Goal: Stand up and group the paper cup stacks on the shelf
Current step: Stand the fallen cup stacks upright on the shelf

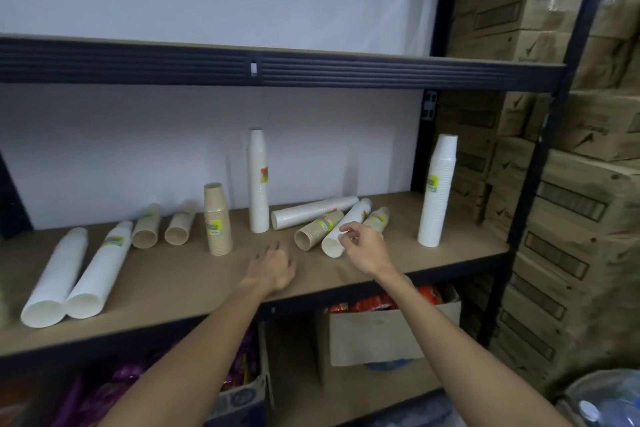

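Observation:
On the wooden shelf three cup stacks stand upright: a short brown one, a tall white one and a tall white one at the right. Lying down are two long white stacks at the left, two short brown ones, and a pile in the middle: a white stack, a brown one, a white one and a brown one. My right hand hovers over that white stack's mouth, fingers loosely curled, holding nothing. My left hand reaches over the shelf, fingers spread.
A black metal beam of the upper shelf runs overhead. Black uprights stand at the right, with stacked cardboard boxes behind. Below the shelf sit cartons of red and purple packets.

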A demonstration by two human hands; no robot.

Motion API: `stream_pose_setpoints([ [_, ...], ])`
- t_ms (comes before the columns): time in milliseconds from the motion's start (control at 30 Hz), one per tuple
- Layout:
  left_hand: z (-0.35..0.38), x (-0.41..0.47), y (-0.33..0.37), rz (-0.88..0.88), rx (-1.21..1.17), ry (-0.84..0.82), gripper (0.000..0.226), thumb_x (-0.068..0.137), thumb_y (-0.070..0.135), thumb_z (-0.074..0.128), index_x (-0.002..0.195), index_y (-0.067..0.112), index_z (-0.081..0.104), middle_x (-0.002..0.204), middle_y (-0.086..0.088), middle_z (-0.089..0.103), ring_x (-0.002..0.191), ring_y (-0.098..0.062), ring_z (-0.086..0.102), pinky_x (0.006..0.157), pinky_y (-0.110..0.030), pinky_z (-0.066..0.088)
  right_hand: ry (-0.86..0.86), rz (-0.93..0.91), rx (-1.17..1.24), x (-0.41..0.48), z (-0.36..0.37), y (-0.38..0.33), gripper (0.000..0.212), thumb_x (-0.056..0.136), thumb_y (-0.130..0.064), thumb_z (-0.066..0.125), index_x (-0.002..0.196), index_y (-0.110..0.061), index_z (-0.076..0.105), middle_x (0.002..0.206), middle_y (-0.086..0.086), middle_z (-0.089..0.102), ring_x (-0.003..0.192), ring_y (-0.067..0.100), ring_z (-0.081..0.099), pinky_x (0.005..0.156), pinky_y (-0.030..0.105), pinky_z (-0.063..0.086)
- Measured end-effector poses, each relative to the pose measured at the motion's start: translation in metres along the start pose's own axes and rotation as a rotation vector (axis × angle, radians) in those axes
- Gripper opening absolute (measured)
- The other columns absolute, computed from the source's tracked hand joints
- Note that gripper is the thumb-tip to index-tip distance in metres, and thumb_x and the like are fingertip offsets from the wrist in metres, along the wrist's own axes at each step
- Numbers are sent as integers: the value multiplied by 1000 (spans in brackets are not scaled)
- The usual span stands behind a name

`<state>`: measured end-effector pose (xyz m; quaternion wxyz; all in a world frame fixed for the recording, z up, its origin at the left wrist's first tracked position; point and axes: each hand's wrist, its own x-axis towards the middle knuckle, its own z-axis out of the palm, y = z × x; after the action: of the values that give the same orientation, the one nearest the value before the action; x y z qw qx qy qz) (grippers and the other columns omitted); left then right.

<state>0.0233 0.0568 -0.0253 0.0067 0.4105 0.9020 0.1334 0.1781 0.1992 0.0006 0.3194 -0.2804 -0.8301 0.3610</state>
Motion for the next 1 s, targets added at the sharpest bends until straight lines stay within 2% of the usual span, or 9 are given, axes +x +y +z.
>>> stream_pose_setpoints([
  [100,5,14,1,-15,-5,4,47,98,41,35,135,12,42,146,-11,40,131,-32,42,107,-47,32,75,67,-40,17,-15,15,24,88,-21,62,109,-12,69,100,6,73,96,19,67,86,22,47],
  [200,13,27,-3,-38,8,16,40,98,33,33,130,13,45,141,-11,45,128,-31,45,105,-45,34,161,194,-39,37,-23,35,28,88,-25,59,113,-14,66,94,8,72,105,26,62,89,31,50],
  [333,27,41,-10,-52,1,53,38,94,26,35,128,13,48,140,-8,45,126,-28,46,106,-44,32,279,380,-10,62,-23,55,48,86,-46,58,113,-6,58,106,17,67,99,34,65,83,41,55],
  [467,33,55,-17,-48,-46,69,51,93,25,36,142,12,40,150,-6,38,135,-25,39,111,-43,28,142,651,-42,88,-24,68,84,71,-76,57,114,-5,63,115,14,66,98,30,67,82,38,57],
  [533,35,59,-21,-35,-49,80,50,91,24,37,140,13,42,149,-4,38,133,-24,41,111,-43,28,81,692,-55,100,-26,65,86,66,-80,60,112,-8,63,113,12,67,89,25,68,67,32,56],
  [600,36,62,-24,-21,-44,84,47,90,23,38,136,15,44,147,-2,40,132,-23,42,109,-42,29,24,717,36,110,-27,62,73,71,-69,68,113,-9,61,111,10,67,77,20,65,55,27,50],
  [700,38,67,-28,-13,-39,94,45,90,24,38,134,17,46,145,1,41,130,-21,43,108,-41,30,-13,751,212,117,-32,65,57,76,-48,77,113,-9,59,111,9,66,91,22,66,71,33,58],
  [867,39,70,-27,-15,-36,100,43,89,24,37,130,18,48,143,1,42,127,-22,45,106,-42,32,292,356,-42,104,-39,79,47,82,-28,75,116,-5,53,110,13,65,101,33,66,77,35,52],
  [1000,38,68,-27,-17,-41,90,43,85,22,41,126,17,50,141,1,44,126,-22,46,105,-40,31,322,289,-73,95,-25,91,40,87,-15,71,122,-7,53,116,16,67,106,33,64,84,37,50],
])
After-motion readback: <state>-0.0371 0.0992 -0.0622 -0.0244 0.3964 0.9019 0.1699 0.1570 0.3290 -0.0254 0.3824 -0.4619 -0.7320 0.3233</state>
